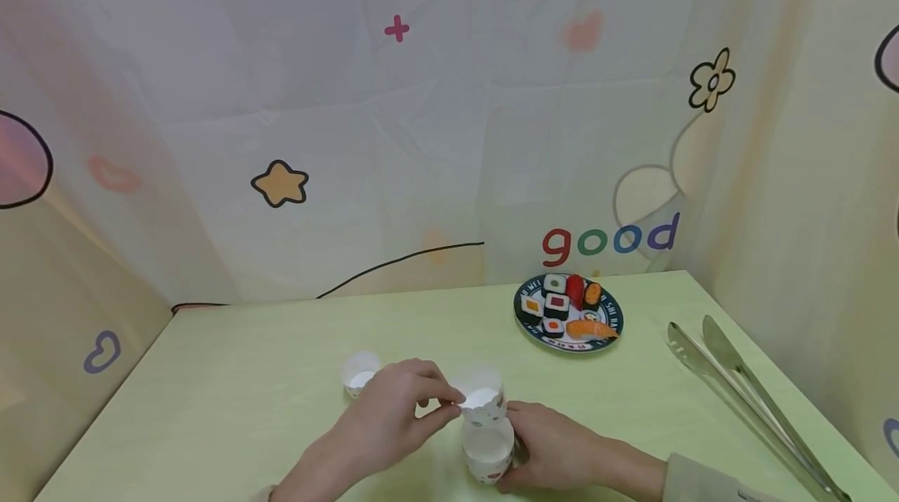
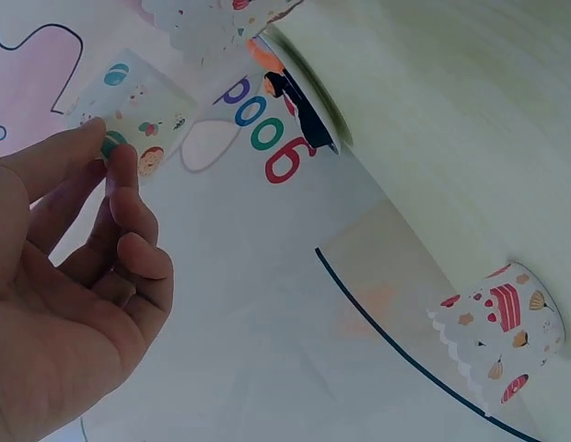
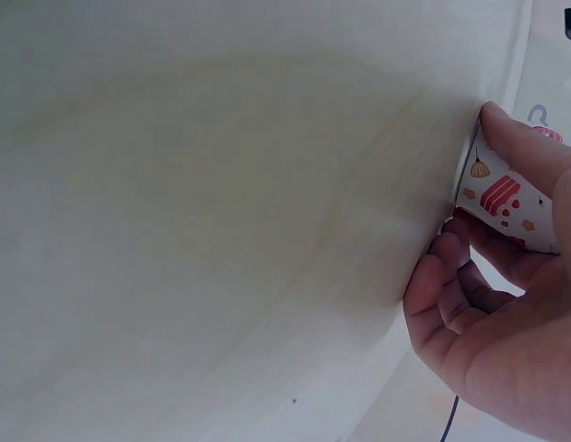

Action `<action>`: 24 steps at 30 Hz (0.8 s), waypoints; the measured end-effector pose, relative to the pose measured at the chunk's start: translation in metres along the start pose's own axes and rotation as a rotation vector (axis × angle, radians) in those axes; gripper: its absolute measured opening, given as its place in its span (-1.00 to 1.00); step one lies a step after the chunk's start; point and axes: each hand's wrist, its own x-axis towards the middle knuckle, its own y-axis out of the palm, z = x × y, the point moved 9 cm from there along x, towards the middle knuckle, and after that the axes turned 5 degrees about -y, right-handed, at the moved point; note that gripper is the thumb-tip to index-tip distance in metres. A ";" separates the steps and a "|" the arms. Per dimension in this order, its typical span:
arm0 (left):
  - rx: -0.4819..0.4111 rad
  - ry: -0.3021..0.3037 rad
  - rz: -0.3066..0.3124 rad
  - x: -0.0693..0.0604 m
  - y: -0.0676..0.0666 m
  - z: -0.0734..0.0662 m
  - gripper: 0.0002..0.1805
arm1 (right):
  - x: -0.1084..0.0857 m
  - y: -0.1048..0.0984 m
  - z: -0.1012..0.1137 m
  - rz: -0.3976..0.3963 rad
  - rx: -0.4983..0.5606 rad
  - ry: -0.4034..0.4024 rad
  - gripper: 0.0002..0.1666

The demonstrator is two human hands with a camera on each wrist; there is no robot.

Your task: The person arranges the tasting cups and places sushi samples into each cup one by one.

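Note:
My left hand [image 1: 396, 408] pinches the rim of a small white printed paper baking cup [image 1: 485, 408] between thumb and fingertips. That cup is lifted, and in the left wrist view the pinched baking cup [image 2: 129, 87] shows small coloured prints. My right hand [image 1: 551, 447] holds a second paper baking cup [image 1: 488, 451] between thumb and fingers, nearer to me; in the right wrist view this baking cup [image 3: 502, 193] stands against the table surface. A third baking cup [image 1: 360, 379] stands on the table beyond my left hand, partly hidden by it.
A dark-rimmed round plate [image 1: 527, 332] with several toy-like sushi pieces [image 1: 557, 305] stands at the back right. Metal tongs [image 1: 762, 412] lie along the table's right side. A printed curtain [image 1: 421, 135] hangs behind the pale green table [image 1: 246, 377].

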 end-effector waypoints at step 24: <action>0.236 -0.251 -0.115 0.004 -0.008 0.061 -0.88 | -0.001 -0.001 0.000 -0.009 -0.043 0.028 -0.40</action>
